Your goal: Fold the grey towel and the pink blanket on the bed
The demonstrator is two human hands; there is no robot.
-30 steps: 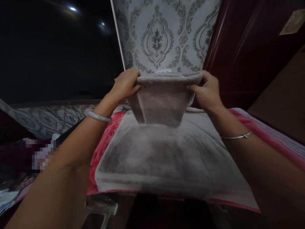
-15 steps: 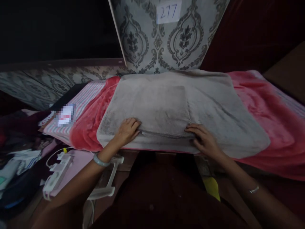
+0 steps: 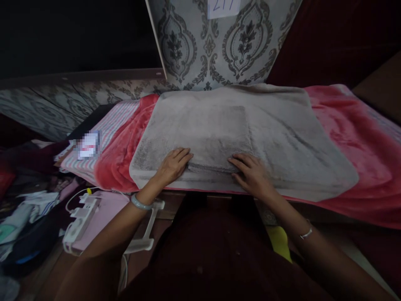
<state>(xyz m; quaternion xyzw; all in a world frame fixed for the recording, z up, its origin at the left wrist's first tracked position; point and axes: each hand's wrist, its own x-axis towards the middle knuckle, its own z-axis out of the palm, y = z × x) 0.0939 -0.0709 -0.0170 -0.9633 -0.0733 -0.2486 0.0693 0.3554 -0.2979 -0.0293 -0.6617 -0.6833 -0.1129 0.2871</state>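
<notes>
A folded grey plush piece of cloth [image 3: 216, 133] lies flat on a larger grey plush blanket [image 3: 288, 154], of much the same colour. My left hand [image 3: 175, 165] rests at the folded piece's near left corner, fingers stretched out over its edge. Along the same near edge, further right, my right hand [image 3: 249, 171] lies with its fingers extended and slightly spread on the cloth. Neither hand grips anything that I can see. Beneath the grey blanket a red plush blanket [image 3: 122, 150] shows at both ends.
A dark screen [image 3: 78, 37] stands at the back left, before patterned wallpaper [image 3: 208, 46]. A white power strip [image 3: 81, 219] sits on a pink surface at the lower left, near piled clothes [image 3: 37, 205]. Something yellow [image 3: 278, 242] is low on the right.
My right hand has slid left along the near edge of the folded cloth, closer to my left hand. My left hand has shifted slightly. The camera view has tilted down a little.
</notes>
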